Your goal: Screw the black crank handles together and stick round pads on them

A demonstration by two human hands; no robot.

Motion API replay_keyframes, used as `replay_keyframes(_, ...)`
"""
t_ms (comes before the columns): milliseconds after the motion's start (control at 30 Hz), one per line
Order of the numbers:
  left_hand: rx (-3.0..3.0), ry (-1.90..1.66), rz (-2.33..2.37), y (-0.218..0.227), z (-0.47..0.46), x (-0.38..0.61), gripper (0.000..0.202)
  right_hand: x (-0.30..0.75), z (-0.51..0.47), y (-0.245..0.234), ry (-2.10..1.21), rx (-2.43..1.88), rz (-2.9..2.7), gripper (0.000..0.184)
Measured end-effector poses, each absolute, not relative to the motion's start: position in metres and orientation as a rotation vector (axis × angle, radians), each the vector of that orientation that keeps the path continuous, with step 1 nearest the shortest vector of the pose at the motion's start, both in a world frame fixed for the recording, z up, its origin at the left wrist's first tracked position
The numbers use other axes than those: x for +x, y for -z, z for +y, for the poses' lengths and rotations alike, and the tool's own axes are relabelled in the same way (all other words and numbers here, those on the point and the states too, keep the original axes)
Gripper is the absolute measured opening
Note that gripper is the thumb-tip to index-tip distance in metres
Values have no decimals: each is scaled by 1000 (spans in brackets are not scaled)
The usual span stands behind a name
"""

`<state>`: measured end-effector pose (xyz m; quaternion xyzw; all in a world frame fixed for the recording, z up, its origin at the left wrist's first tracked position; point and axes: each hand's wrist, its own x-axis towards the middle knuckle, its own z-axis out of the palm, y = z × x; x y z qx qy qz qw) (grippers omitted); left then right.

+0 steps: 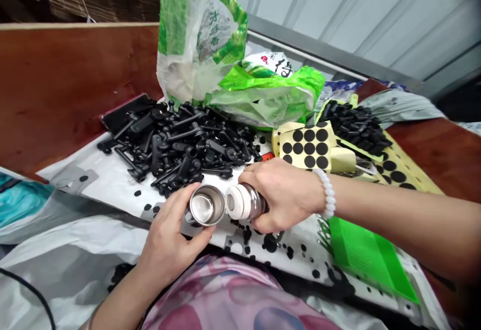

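My left hand (pixel 171 237) is wrapped round a stainless steel cup (pixel 206 206), its open mouth facing me and its inside shiny. In my right hand (pixel 281 195) is a bottle (pixel 246 201) with a white top, tipped over so that the top meets or nearly meets the cup's rim. The bottle's body is mostly covered by my fingers. Whether liquid runs between them I cannot tell. Just beyond both hands lies a heap of black plastic parts (pixel 184 142), many with long stems.
Green-and-white plastic bags (pixel 263 97) stand behind the heap. To the right are yellow sheets with black round stickers (pixel 309 148), a container of small black pieces (pixel 353 127) and a green tray (pixel 372 255). A dark flat object (pixel 128 112) lies back left, by a wooden board (pixel 75 84).
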<state>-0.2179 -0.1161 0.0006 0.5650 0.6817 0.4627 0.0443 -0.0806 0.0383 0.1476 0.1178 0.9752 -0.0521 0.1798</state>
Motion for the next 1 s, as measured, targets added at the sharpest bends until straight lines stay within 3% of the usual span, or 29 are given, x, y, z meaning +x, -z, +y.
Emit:
replay_keyframes(667, 1845, -1323, 2017, 3, -106, -206, 63, -99, 36, -149, -98, 374, 2496, 35)
replay_keyframes(1000, 1682, -1346, 1936, 11, -106, -203, 64, -100, 36, -151, -32, 419, 2500, 34)
